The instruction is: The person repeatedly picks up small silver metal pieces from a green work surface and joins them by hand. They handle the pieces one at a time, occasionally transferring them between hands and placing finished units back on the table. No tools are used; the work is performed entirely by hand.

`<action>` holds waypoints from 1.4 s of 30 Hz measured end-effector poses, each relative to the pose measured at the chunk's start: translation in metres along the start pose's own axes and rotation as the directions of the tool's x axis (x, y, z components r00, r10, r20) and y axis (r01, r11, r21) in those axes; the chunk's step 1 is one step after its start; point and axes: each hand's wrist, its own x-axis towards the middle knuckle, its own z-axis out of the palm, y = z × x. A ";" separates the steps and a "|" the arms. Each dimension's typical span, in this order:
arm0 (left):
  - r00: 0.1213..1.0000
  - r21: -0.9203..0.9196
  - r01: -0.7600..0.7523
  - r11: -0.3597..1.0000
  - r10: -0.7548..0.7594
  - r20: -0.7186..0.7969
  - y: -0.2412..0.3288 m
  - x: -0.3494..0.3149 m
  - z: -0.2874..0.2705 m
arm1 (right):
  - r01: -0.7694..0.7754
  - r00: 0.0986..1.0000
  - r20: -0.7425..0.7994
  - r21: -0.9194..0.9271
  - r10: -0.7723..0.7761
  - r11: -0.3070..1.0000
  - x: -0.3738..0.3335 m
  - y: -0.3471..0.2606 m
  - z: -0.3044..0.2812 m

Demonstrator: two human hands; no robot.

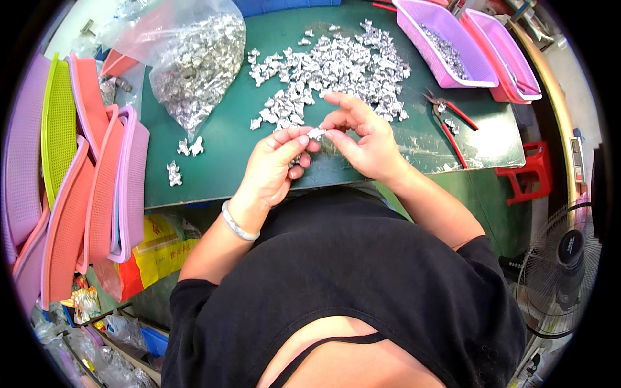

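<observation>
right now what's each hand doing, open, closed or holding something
Left hand: closed, pinching a small silver piece, more silver metal in its grasp.
Right hand: at that piece's right end; whether closed on it cannot be told.

Pale lettering on fan hub, red characters on yellow bag, both too small to read

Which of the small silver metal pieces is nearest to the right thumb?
The silver metal piece between the left hand and right hand; the heaped pieces lie farther off on the green table.
</observation>
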 end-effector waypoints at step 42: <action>0.990 -0.123 0.017 0.992 0.000 0.141 -0.002 -0.002 -0.020 | 0.201 0.962 0.271 -0.632 -0.029 0.748 0.063 0.025 0.002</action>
